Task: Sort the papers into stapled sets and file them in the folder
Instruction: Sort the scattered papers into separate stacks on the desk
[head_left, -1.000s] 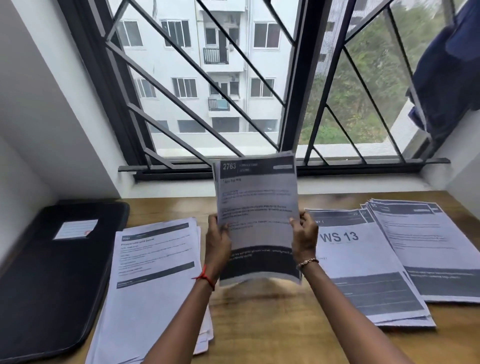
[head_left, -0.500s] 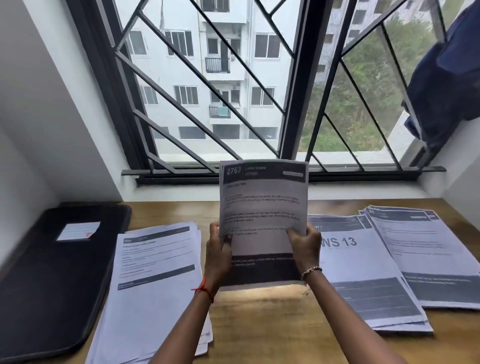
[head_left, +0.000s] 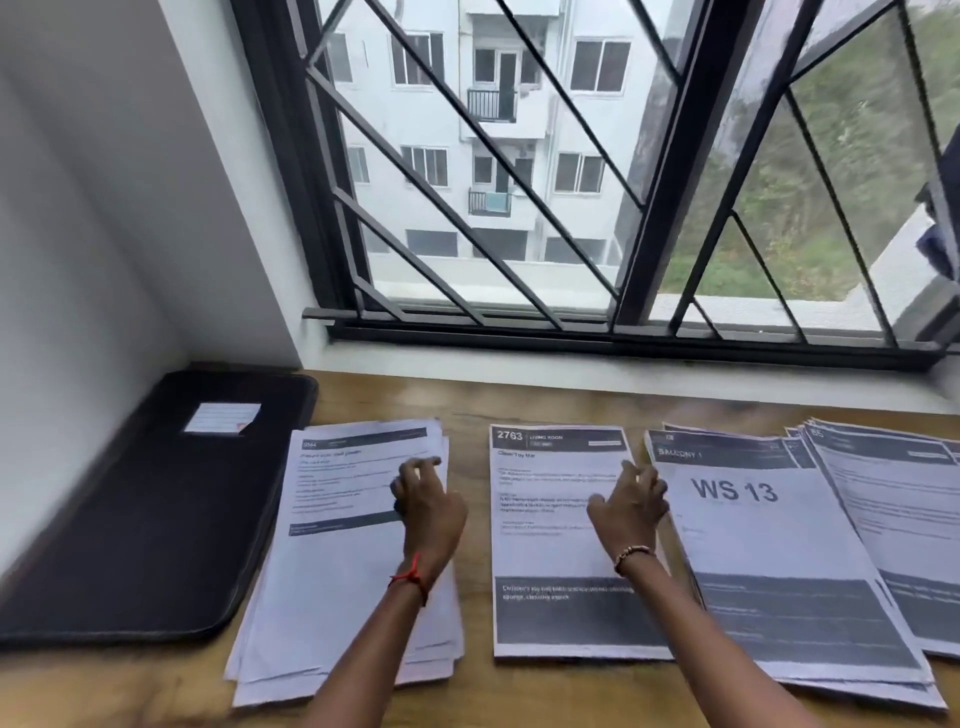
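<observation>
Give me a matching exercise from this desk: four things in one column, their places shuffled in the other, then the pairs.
1 black folder
2 2763 sheet
3 WS 13 sheet
4 left hand

A over the left paper stack
B far left of the desk
C flat at mid-desk
D right of the 2763 sheet

Pairs: 1-B, 2-C, 3-D, 4-A

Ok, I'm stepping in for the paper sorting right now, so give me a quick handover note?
Left hand: open, over the left stack.
Right hand: open, at the right edge of the 2763 sheet, which lies flat mid-table.
WS 13 stack and another stack lie right.
Done: papers in piles.
Left: stapling (none visible), filing; the black folder lies shut, far left.
</observation>
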